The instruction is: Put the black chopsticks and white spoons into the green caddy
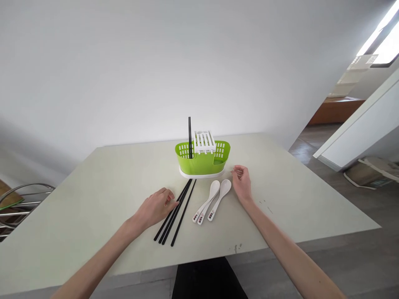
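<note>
Several black chopsticks point(173, 218) lie on the table, their far tips close to the base of a green and white cutlery holder point(201, 164). My left hand point(158, 205) is at the left side of these chopsticks, fingers bent and thumb apart; its thumb tip is at the outer one, and I cannot tell whether it touches. Two more chopsticks point(190, 137) stand upright in the holder's left compartment. To the right of the loose ones lie three white spoons point(220, 197), two overlapping. My right hand point(241, 180) rests beside the holder's right end, fingers loosely curved, holding nothing visible.
The pale table point(124, 174) stands against a white wall point(140, 70). A metal rack point(23, 203) is at the far left, below table height. On the floor at the right is a wrapped bundle point(374, 170) near a white partition.
</note>
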`<state>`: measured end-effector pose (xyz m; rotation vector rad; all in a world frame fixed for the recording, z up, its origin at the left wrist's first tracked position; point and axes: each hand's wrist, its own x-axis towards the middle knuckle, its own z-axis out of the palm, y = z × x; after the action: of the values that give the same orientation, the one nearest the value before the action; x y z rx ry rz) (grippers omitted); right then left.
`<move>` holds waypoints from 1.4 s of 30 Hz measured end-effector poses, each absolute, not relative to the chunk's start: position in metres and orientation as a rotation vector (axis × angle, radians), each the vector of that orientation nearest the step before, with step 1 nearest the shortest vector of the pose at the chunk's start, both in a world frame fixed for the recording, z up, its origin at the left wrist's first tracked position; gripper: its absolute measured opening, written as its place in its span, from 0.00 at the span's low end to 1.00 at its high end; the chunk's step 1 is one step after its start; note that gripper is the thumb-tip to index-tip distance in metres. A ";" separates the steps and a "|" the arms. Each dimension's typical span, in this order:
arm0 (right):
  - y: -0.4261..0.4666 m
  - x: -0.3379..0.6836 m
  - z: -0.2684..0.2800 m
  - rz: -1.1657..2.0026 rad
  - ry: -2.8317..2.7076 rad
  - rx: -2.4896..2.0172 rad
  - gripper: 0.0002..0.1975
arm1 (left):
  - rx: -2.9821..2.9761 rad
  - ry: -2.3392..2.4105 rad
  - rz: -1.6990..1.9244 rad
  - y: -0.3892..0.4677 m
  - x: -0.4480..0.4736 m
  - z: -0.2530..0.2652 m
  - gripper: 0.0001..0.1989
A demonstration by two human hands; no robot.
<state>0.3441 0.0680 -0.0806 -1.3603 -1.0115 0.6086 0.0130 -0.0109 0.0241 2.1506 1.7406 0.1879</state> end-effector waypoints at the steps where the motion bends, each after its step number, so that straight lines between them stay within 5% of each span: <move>1: 0.068 0.344 -0.080 0.614 -1.013 -1.360 0.16 | 2.151 1.744 0.186 -0.014 0.011 0.023 0.20; 19: 0.066 0.349 -0.084 0.620 -1.056 -1.347 0.16 | 2.047 1.889 0.188 -0.025 0.004 0.027 0.21; 32: 0.061 0.351 -0.081 0.657 -1.072 -1.378 0.16 | 2.008 2.080 0.038 -0.031 -0.059 0.045 0.11; 42: 0.029 0.353 -0.048 0.575 -1.081 -1.282 0.12 | 2.005 1.996 0.246 -0.045 -0.063 0.064 0.14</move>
<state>0.3529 0.0289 -0.0480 -1.2822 -1.0811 0.5755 -0.0629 -0.0452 0.0641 2.0053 1.9965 0.2465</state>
